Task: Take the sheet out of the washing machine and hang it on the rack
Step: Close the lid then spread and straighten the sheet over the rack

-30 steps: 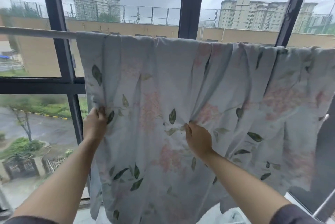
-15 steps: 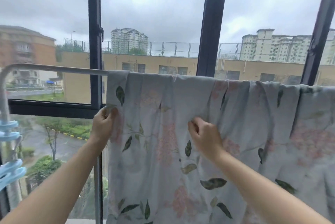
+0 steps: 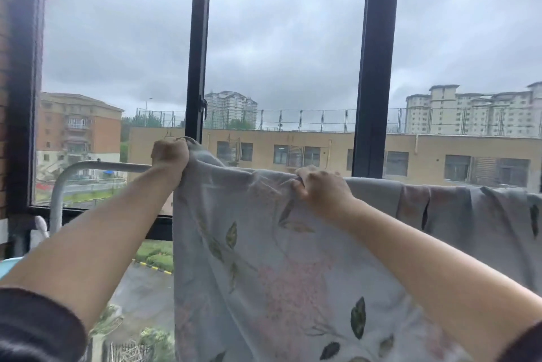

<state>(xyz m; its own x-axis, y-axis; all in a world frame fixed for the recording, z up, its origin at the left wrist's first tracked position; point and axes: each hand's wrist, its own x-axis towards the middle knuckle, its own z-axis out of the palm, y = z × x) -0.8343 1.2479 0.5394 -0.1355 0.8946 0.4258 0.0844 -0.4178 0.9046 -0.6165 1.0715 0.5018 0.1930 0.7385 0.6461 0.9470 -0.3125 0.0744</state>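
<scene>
The left hand [image 3: 170, 156] and right hand [image 3: 321, 188] clench the sheet's [image 3: 293, 273] top edge over the rack [image 3: 88, 166]. Cloth hides its rail.

Dark grey sleeves [image 3: 35, 323] end near both elbows, forearms [image 3: 96, 247] bare.
</scene>
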